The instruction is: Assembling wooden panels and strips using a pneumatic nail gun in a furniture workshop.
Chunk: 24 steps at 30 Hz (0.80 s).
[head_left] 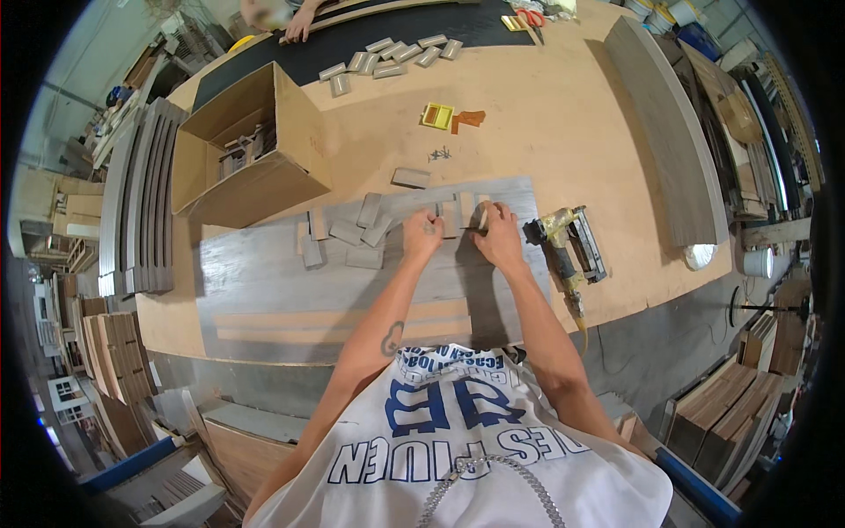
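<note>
Several small grey-brown wood blocks stand or lie on a grey wood-grain panel [264, 273] in front of me. My left hand [424, 234] is closed, its fingertips on the edge of a block [450, 220] with a pale face. Just right of it stands another block [466, 209]. My right hand [499, 238] curls its thumb and fingers round a block [481, 215] at the end of this short row; the fingers partly cover it. More loose blocks [347, 231] lie left of my left hand, and one block [410, 178] lies beyond the panel's far edge.
A nail gun [568, 251] lies right of the panel. Beyond are small loose metal pieces [439, 154], a yellow case [437, 115] and more blocks [387, 57]. An open cardboard box [299, 145] stands left. Another person's hand [299, 25] is at the far side. Stacked boards [145, 194] flank the table.
</note>
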Tool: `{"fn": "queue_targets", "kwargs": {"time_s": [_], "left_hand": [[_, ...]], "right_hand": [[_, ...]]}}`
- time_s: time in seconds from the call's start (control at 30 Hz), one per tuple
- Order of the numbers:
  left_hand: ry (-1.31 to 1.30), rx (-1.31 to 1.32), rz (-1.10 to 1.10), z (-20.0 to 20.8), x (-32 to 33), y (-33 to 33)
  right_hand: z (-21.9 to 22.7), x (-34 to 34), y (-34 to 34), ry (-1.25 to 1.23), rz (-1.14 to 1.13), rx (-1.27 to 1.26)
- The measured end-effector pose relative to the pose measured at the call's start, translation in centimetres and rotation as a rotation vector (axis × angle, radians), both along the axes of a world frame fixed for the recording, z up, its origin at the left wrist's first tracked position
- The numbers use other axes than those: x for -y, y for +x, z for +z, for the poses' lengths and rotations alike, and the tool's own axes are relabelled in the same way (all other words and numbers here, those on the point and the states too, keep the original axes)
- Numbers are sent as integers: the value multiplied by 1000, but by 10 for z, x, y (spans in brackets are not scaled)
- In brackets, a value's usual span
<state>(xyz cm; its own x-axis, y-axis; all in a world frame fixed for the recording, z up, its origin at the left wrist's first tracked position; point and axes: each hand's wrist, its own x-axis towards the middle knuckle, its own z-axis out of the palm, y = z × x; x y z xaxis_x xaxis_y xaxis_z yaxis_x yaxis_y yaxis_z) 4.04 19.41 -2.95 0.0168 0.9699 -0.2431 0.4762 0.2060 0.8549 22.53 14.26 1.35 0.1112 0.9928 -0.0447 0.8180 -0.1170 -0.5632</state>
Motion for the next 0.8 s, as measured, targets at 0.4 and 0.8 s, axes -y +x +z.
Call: {"fn": "queue_targets", "kwargs": {"time_s": [0.4, 0.8], "left_hand": [[407, -361, -472, 20, 12, -8], [285, -290, -409, 28, 4, 0]], "right_hand": [[17, -44, 28, -31, 421, 222], [26, -50, 26, -173, 468, 242]]}}
